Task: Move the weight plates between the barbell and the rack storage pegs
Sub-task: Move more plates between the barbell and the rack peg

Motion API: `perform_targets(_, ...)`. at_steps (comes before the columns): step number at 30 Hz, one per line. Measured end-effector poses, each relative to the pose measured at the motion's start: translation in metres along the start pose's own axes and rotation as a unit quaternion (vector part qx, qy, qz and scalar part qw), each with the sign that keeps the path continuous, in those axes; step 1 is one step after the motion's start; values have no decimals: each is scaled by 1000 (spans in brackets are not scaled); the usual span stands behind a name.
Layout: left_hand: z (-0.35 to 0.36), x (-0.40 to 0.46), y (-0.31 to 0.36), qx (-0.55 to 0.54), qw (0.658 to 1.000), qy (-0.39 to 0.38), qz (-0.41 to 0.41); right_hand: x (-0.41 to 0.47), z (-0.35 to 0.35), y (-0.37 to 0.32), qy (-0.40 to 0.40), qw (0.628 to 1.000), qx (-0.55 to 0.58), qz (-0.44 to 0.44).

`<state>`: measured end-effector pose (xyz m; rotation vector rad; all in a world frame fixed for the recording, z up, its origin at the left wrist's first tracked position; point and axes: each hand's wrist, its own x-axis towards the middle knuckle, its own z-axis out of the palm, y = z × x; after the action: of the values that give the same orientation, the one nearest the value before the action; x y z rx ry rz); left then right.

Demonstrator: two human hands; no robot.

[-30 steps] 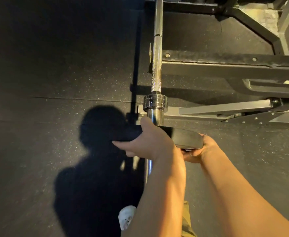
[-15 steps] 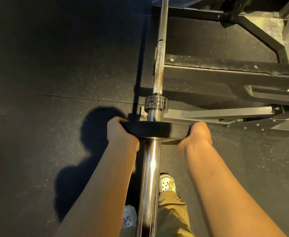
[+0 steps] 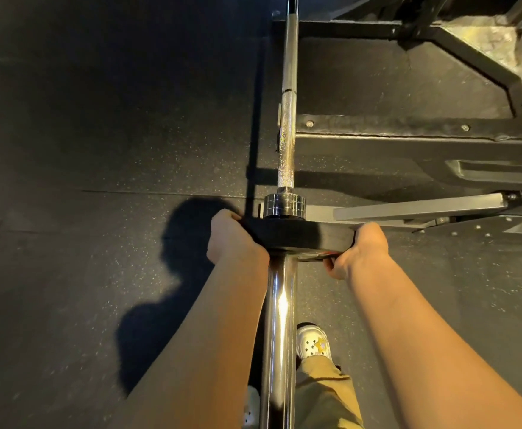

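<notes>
A black weight plate (image 3: 296, 238) sits on the chrome barbell sleeve (image 3: 278, 329), edge-on to me, just short of the sleeve's collar (image 3: 284, 205). My left hand (image 3: 233, 239) grips the plate's left rim. My right hand (image 3: 358, 252) grips its right rim, fingers curled under the near face. The thinner knurled bar shaft (image 3: 286, 144) runs away from me past the collar. No storage pegs are in view.
The dark rack frame (image 3: 408, 140) and its grey floor braces (image 3: 417, 207) lie to the right of the bar. Black rubber flooring (image 3: 98, 150) spreads to the left. My white shoe (image 3: 312, 342) stands under the sleeve.
The plate went from being held tilted at the sleeve's end to sitting on the sleeve, then slid up close to the collar. Both hands moved to its left and right rims.
</notes>
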<state>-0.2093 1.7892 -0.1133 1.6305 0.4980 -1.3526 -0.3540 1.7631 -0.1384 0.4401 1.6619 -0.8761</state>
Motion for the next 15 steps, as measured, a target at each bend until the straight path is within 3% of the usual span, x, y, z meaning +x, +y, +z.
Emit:
perform_targets(3,1,9,4,-4,1000,25,-16,2,6,-1,16,999,-30,-11)
perform_targets(8,5,25,19,30,999,-18,-18,11,26,-5,40,998,-37,-40)
perform_targets(11,15,36,25,54,998,-8,-12,9,33,-14,5,994,-85,-71)
perform_targets(15,19,36,24,72,997,8,-4,10,31,-18,60,997,-49,-24)
